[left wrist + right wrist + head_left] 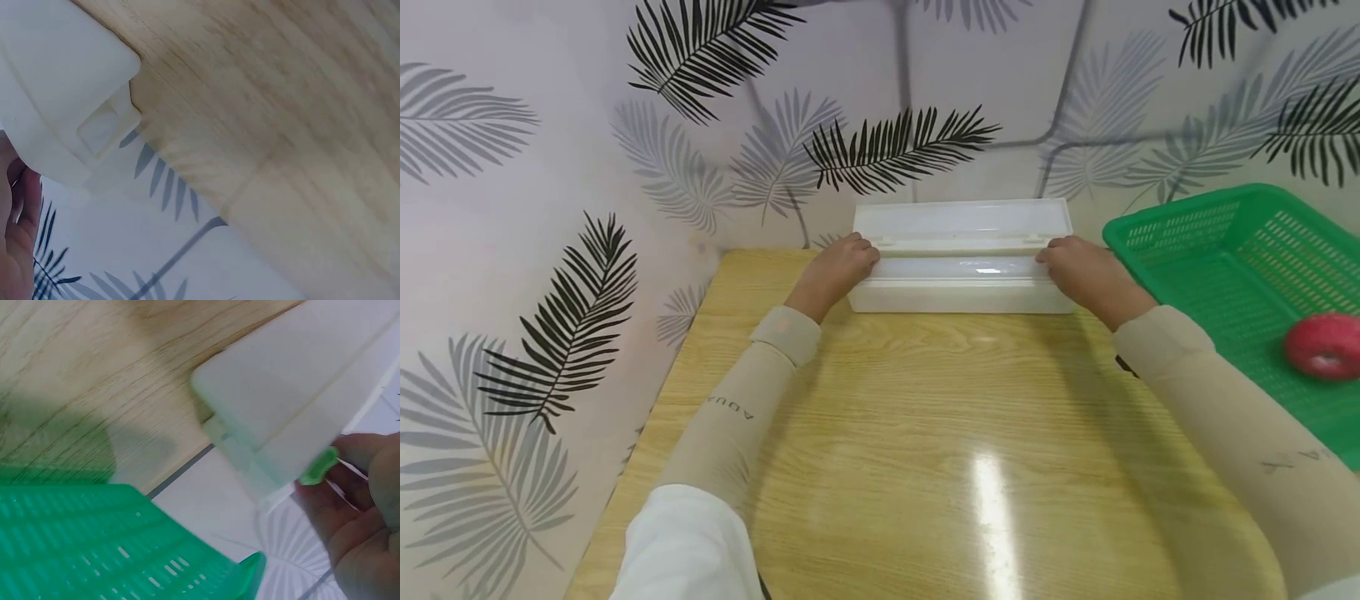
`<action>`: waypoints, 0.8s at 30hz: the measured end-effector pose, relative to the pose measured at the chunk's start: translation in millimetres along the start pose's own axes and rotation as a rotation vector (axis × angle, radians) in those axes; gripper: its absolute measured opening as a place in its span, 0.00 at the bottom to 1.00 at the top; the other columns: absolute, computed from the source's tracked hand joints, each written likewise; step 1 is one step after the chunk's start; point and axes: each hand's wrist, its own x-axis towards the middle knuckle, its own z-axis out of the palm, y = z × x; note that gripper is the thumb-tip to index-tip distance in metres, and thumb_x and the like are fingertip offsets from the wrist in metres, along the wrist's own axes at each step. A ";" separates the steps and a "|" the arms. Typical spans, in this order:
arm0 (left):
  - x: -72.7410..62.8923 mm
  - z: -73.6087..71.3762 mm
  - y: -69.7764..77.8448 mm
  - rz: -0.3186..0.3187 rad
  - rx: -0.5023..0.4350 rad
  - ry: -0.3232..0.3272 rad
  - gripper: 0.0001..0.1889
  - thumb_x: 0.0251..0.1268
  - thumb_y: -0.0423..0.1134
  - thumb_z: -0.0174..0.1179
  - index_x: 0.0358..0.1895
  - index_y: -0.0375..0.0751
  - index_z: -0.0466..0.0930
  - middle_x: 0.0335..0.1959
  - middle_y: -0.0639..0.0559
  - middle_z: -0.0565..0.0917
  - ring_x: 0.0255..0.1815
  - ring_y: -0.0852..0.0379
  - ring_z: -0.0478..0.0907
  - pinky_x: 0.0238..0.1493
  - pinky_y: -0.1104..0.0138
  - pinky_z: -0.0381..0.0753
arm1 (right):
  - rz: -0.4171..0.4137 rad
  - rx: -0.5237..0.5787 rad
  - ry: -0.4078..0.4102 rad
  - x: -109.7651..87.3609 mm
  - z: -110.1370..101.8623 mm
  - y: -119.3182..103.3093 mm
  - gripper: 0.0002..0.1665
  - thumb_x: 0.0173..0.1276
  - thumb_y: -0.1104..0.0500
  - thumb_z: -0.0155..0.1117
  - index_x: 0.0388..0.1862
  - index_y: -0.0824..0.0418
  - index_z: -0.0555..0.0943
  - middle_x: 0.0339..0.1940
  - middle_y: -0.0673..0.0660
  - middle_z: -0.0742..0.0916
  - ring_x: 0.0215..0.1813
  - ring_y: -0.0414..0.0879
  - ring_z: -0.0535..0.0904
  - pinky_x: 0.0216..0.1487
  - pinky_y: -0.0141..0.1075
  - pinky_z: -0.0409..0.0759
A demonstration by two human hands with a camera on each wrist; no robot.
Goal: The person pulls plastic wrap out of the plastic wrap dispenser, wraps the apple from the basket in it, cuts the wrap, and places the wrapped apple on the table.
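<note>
A long white cling film dispenser box point(962, 300) lies at the far edge of the table with its lid point(962, 218) tilted back. A glossy, pale film roll point(955, 268) spans its opening between the two hands. My left hand point(842, 265) has its fingers curled at the roll's left end; the box hides the fingertips in the left wrist view. On the other side my right hand point(1082, 271) grips the roll's right end. There, in the right wrist view, its thumb and fingers pinch a small green end piece point(320, 465) beside the box wall.
A green plastic basket point(1187, 217) stands at the right, close to the right forearm, with a red round fruit-like thing point(1326, 347) in it. Behind the box rises a wall point(850, 50) with a leaf pattern. The wooden table point(925, 417) stretches in front.
</note>
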 end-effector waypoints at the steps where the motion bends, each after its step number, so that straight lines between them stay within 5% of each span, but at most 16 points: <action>1: -1.5 2.2 -1.0 -0.021 -0.032 0.005 0.06 0.65 0.28 0.54 0.40 0.35 0.80 0.40 0.45 0.82 0.42 0.49 0.74 0.47 0.64 0.74 | 0.009 0.010 -0.001 -1.2 -0.5 -0.4 0.08 0.63 0.72 0.57 0.39 0.71 0.82 0.33 0.65 0.83 0.37 0.57 0.80 0.37 0.46 0.79; 4: -9.0 8.3 -1.0 -0.055 -0.130 0.056 0.09 0.67 0.32 0.54 0.45 0.35 0.80 0.43 0.45 0.81 0.47 0.49 0.75 0.52 0.64 0.73 | 0.032 0.042 0.014 -5.8 -1.7 -1.5 0.06 0.64 0.69 0.58 0.36 0.70 0.82 0.31 0.64 0.82 0.35 0.57 0.79 0.35 0.47 0.79; 10: -15.3 11.1 4.7 0.017 -0.171 0.183 0.10 0.69 0.35 0.51 0.42 0.35 0.81 0.39 0.47 0.83 0.44 0.50 0.79 0.51 0.63 0.75 | 0.016 0.112 0.076 -13.7 -1.6 1.6 0.09 0.65 0.69 0.54 0.39 0.70 0.82 0.35 0.64 0.84 0.38 0.57 0.80 0.40 0.48 0.79; 20: -16.0 11.1 4.5 0.004 -0.203 0.154 0.13 0.71 0.37 0.48 0.34 0.34 0.80 0.33 0.46 0.82 0.39 0.49 0.78 0.49 0.59 0.75 | -0.037 0.084 0.146 -19.1 6.4 3.8 0.10 0.63 0.69 0.55 0.41 0.74 0.80 0.37 0.67 0.83 0.39 0.59 0.80 0.38 0.47 0.80; 24: -14.7 10.6 5.3 -0.022 -0.225 0.142 0.12 0.70 0.36 0.50 0.42 0.33 0.81 0.41 0.44 0.83 0.45 0.47 0.78 0.53 0.59 0.74 | -0.050 0.057 0.147 -20.1 6.3 5.3 0.10 0.63 0.70 0.56 0.41 0.74 0.80 0.38 0.67 0.83 0.41 0.60 0.80 0.40 0.48 0.79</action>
